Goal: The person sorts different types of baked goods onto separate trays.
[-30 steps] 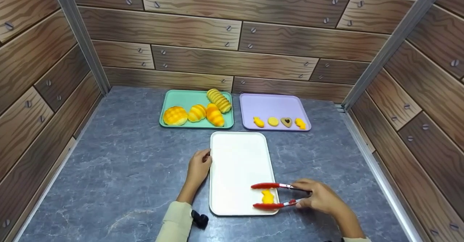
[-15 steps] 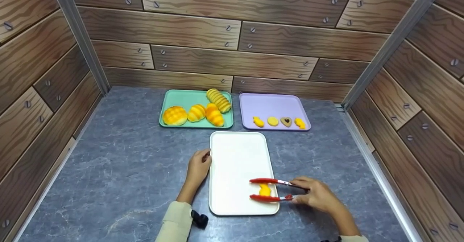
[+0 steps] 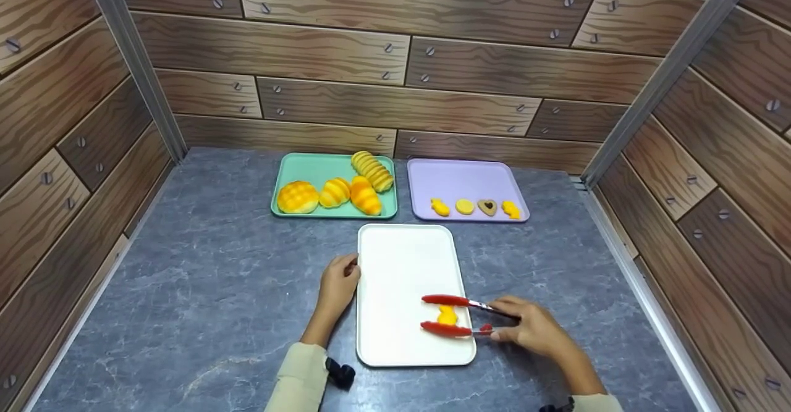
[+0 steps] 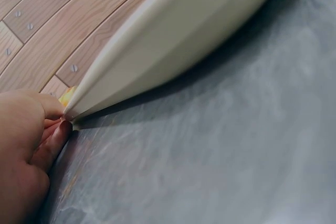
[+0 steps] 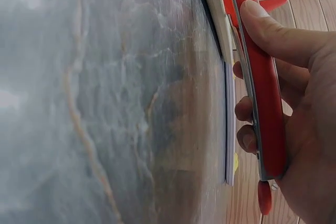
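Note:
My left hand (image 3: 338, 283) pinches the left rim of a white tray (image 3: 401, 264); in the left wrist view, the fingers (image 4: 51, 106) meet at the rim of the tray. On the right, my right hand (image 3: 532, 327) grips red-tipped tongs (image 3: 446, 329), thumb on the red handle in the right wrist view. Between the two tong tips sits a small yellow shaped piece (image 3: 447, 315), over the lower right part of the white tray. Whether it touches the tray surface, I cannot tell.
Behind the white tray, a green tray (image 3: 303, 165) bears several toy breads (image 3: 298, 197). Beside it, a lilac tray (image 3: 463, 177) carries a row of small cookie-like pieces (image 3: 465, 207). Wood-patterned walls (image 3: 334, 94) close off the back and sides of the grey marbled table (image 3: 204, 288).
The right hand and tongs have moved away from the person and slightly left, and the yellow piece has moved along between the tips. The left hand and the trays stay put.

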The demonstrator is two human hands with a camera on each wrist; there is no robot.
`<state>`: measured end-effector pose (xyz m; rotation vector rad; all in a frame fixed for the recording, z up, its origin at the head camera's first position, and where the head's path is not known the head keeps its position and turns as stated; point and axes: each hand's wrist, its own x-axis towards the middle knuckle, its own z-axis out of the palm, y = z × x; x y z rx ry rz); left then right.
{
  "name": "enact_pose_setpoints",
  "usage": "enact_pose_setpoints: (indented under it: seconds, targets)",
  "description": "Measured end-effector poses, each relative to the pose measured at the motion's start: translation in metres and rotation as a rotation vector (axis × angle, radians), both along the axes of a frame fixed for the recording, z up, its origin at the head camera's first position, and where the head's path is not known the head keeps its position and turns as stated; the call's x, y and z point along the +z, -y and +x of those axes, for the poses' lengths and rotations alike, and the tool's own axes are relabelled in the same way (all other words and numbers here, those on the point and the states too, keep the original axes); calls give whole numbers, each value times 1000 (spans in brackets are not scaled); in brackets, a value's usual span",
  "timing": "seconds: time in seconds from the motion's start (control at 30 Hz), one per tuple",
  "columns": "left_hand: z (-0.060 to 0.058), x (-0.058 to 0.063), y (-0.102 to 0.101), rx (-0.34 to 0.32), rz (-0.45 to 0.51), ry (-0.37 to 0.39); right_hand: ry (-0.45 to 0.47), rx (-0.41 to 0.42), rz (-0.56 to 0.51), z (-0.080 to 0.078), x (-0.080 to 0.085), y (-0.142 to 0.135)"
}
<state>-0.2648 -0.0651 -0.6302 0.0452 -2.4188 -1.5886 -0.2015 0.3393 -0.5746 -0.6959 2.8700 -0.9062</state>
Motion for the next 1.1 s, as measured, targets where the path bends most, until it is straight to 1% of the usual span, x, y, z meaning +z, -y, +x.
enact_pose_setpoints:
  seconds: [0.2, 0.3, 0.47, 0.57, 0.63, 0.77, 0.87, 1.1]
  targets:
    - [0, 0, 1, -3, 3, -3, -28, -28, -27, 2, -4, 1]
    - [1, 0, 0, -7, 0, -7, -4, -67, -43, 1, -4, 2]
    - [1, 2, -1, -16, 24, -4, 43, -134, -80, -3, 0, 3]
    - [1, 2, -1, -16, 22, -10, 32, -168, -93, -7, 4, 4]
    - [0, 2, -1, -13, 23, -13, 2, -190, -94, -11, 6, 5]
    - [1, 2, -1, -7, 20, -11, -84, -228, -96, -22, 10, 6]
    - [1, 2, -1, -2, 10, -11, -127, -265, -103, -33, 14, 4]
    - [1, 1, -1, -1, 10, -15, -117, -365, -138, -64, 25, -1]
